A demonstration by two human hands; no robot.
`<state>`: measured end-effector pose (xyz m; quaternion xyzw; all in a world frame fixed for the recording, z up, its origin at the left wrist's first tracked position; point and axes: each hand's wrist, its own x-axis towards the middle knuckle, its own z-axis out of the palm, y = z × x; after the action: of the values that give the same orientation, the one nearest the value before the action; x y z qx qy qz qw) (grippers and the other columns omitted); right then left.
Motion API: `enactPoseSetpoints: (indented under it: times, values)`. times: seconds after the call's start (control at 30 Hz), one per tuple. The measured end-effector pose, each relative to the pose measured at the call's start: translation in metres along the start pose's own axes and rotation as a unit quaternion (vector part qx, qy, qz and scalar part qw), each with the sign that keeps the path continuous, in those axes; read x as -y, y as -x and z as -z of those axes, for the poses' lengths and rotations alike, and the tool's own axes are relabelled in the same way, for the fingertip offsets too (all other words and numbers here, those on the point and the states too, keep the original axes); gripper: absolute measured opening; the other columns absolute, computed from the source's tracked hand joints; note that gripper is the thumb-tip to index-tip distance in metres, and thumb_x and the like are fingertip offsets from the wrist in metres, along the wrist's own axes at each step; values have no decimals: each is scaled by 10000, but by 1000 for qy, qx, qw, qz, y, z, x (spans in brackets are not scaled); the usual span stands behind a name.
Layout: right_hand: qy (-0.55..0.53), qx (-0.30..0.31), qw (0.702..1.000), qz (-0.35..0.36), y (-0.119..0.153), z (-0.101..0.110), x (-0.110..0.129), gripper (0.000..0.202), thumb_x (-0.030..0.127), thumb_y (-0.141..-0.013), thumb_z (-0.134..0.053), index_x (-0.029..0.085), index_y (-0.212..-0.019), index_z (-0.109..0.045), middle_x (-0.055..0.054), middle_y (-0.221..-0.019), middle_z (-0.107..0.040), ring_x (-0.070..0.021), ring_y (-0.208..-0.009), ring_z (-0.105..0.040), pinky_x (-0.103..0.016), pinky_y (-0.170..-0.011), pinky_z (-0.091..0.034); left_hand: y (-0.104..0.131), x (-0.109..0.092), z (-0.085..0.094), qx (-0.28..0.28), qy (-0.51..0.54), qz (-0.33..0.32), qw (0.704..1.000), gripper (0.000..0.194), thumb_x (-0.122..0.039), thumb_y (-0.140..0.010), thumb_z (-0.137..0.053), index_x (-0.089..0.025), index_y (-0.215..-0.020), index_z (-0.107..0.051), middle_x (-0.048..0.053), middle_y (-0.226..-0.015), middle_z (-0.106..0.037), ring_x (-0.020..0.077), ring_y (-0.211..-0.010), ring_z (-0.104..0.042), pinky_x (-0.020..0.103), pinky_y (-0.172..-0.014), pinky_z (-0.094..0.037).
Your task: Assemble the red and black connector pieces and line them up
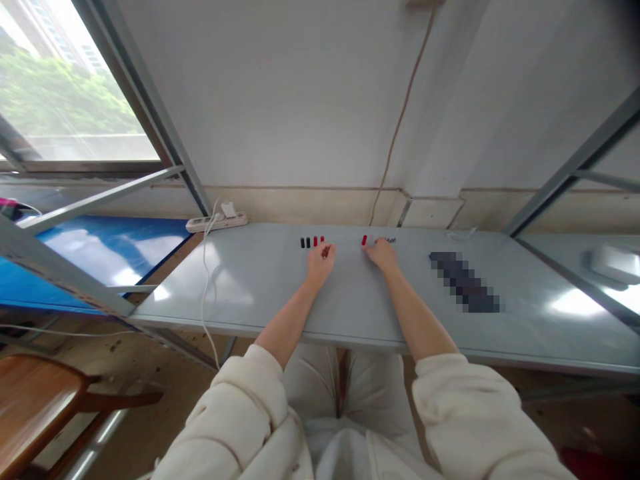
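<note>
Two small black cylinders (305, 243) stand side by side on the grey table (250, 287), with two small red cylinders (315, 241) just right of them. My left hand (321, 259) is close in front of the red ones, its fingers curled together; whatever is between them is too small to name. Farther right, another red cylinder (364, 240) is at the fingertips of my right hand (381, 252), whose fingers are bent toward the tabletop. Some small dark items (391, 240) lie partly hidden just behind that hand.
A white power strip (220, 222) with a plug and a trailing cable (204, 287) is at the table's back left. A blurred dark object (465, 283) lies to the right. Metal posts flank the table; a wooden chair (40, 400) is lower left.
</note>
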<state>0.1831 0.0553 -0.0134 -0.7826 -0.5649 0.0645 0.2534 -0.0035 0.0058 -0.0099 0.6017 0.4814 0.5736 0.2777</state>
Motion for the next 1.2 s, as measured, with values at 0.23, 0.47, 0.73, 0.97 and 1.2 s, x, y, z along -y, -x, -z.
enactPoseSetpoints:
  times: [0.23,0.47,0.73,0.97,1.2]
  values:
    - [17,12,998,61,-6,-7,15,253,330,-727,-519,157,-898,-589,-138,-911,-618,-259,-883,-560,-387,-723,-395,2,0,-1,26,-41,-25,999,225,-343,-749,-456,-172,-644,-559,-9,-535,-500,85,-506,-428,208,-540,-361]
    - [-41,7,976,215,26,-2,38,178,297,-754,-483,168,-793,-599,-65,-742,-621,-174,-699,-556,-279,-628,-375,5,3,-4,87,-71,-107,988,446,-238,-739,-491,-234,-1183,-443,24,-873,-575,73,-587,-475,221,-680,-413]
    - [-13,-3,935,354,55,0,37,178,239,-798,-446,149,-779,-597,-71,-756,-594,-155,-735,-521,-256,-645,-345,1,12,-2,106,-157,-172,967,235,-198,-785,-433,-171,-972,-572,62,-898,-598,123,-765,-537,252,-738,-425]
    - [-60,26,955,288,48,-2,26,209,295,-799,-465,153,-709,-589,-44,-623,-575,-128,-569,-488,-237,-559,-327,-2,10,-2,15,-100,-129,987,198,-257,-796,-436,-165,-924,-557,48,-836,-637,100,-690,-567,229,-674,-440]
    - [-44,25,957,286,50,-3,25,183,254,-795,-461,157,-713,-593,-52,-665,-595,-131,-606,-501,-230,-566,-318,1,2,-1,30,-76,-109,991,227,-314,-787,-456,-163,-909,-573,50,-798,-653,104,-675,-596,227,-653,-446]
